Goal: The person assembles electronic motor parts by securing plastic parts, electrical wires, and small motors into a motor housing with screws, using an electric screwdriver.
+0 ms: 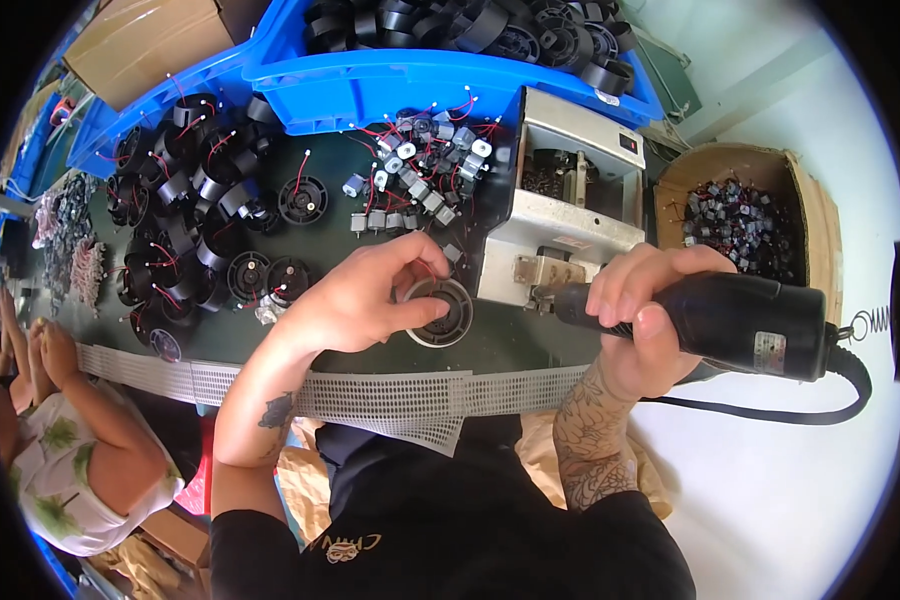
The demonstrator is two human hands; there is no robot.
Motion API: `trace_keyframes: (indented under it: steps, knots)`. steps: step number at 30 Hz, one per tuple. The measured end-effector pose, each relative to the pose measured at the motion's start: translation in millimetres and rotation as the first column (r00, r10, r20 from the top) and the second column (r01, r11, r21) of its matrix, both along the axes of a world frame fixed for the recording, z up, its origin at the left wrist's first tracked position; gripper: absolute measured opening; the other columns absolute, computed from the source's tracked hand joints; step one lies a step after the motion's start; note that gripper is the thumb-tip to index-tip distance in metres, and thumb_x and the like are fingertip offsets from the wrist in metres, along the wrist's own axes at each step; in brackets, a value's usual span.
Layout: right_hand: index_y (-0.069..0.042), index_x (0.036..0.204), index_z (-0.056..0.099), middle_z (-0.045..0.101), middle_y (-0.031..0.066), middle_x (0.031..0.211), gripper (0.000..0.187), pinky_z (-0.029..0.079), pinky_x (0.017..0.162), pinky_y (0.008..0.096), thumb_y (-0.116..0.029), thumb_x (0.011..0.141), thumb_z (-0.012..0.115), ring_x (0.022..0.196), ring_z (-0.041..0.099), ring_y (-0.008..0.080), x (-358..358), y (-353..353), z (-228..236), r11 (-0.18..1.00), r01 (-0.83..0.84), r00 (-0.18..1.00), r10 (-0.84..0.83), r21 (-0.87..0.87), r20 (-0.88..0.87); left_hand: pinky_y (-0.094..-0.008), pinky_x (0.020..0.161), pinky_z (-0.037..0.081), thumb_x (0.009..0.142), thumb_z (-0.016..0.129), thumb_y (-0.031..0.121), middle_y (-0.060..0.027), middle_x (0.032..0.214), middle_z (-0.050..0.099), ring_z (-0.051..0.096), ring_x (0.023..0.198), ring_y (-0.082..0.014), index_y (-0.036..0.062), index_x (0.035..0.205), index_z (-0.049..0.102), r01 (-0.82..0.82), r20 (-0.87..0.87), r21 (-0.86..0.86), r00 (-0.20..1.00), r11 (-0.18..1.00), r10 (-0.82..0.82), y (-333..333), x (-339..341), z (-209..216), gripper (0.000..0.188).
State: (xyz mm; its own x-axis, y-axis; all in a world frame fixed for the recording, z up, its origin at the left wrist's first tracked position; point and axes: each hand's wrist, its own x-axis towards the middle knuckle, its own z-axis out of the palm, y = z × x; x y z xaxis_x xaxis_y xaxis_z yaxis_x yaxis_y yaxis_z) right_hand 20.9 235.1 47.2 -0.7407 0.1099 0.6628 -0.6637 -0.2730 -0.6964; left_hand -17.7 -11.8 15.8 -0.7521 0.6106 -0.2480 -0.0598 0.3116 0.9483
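Observation:
My left hand (365, 295) is closed on a round black plastic fan housing (454, 322), thumb and fingers gripping its rim over the green bench top. My right hand (635, 325) is wrapped round a black electric screwdriver (745, 312) held nearly level. The screwdriver's front end points left, at the front outlet of a pale metal screw feeder (570, 225); whether the bit touches it I cannot tell. A small motor (453, 254) lies just beyond my left fingertips. Farther back is a heap of small motors (415, 170) with red and black wires.
Many black housings with wires (185, 185) are piled to the left. A blue bin (390, 90) of black rings stands behind, a cardboard box (820, 215) of motors at right. A cable (850, 395) trails from the screwdriver. Another person's arm (90, 400) is at far left.

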Motion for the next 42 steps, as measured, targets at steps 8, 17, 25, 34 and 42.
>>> trace_keyframes:
  steps: [8,17,25,34,42]
  knots:
    - [-0.001,0.126,0.037,0.053,0.0063,0.07,0.054,0.045,0.048,0.0301,-0.015,0.085,0.069,0.059,0.051,0.0175,6.1,-14.9,18.2,0.933,-0.327,0.945,0.324,0.148,0.042,-0.0303,0.06,0.041,0.081,0.071,0.012,-0.0045,0.071,0.056,0.049,0.065,-0.0134,0.0036,0.101,0.055,0.024,-0.093,0.018,0.995,1.0,-0.022,0.9,-0.6,-1.0,0.027]
    - [-0.005,0.129,0.036,0.053,0.0053,0.071,0.058,0.046,0.052,0.0311,-0.018,0.084,0.07,0.061,0.051,0.0168,4.9,-60.4,27.1,0.947,-0.306,0.946,0.291,0.099,0.146,-0.0322,0.061,0.043,0.079,0.07,0.012,-0.007,0.072,0.057,0.053,0.066,-0.017,0.0036,0.1,0.055,0.032,-0.185,0.059,0.982,0.998,-0.02,-1.4,0.5,-8.4,0.027]
    - [-0.003,0.122,0.038,0.051,0.0064,0.066,0.048,0.045,0.048,0.0305,-0.009,0.083,0.064,0.056,0.049,0.0168,-5.8,-67.8,13.8,0.937,-0.321,0.947,0.317,0.14,0.051,-0.0365,0.064,0.045,0.079,0.071,0.014,-0.0099,0.078,0.059,0.057,0.07,-0.025,0.0038,0.098,0.054,0.068,-0.249,0.064,0.967,0.996,-0.05,-2.9,-0.9,-11.5,0.027]
    - [-0.002,0.12,0.038,0.05,0.0078,0.063,0.045,0.045,0.046,0.0308,-0.004,0.082,0.062,0.054,0.049,0.0175,-6.8,-69.1,9.5,0.922,-0.325,0.944,0.33,0.211,0.015,-0.0336,0.063,0.045,0.077,0.071,0.012,-0.0083,0.078,0.058,0.056,0.07,-0.0209,0.0042,0.098,0.055,0.068,-0.294,0.086,0.955,0.994,-0.04,-1.5,-1.2,-14.6,0.027]
    - [0.0,0.129,0.036,0.055,0.0077,0.071,0.06,0.05,0.054,0.0313,-0.005,0.08,0.072,0.062,0.055,0.0189,-2.0,-52.3,18.0,0.927,-0.373,0.928,0.373,-0.043,-0.014,-0.0383,0.076,0.048,0.077,0.076,0.018,-0.0146,0.103,0.06,0.06,0.087,-0.0285,0.0047,0.126,0.05,0.034,-0.337,-0.018,0.941,0.999,-0.038,-9.7,3.2,-2.3,0.057]
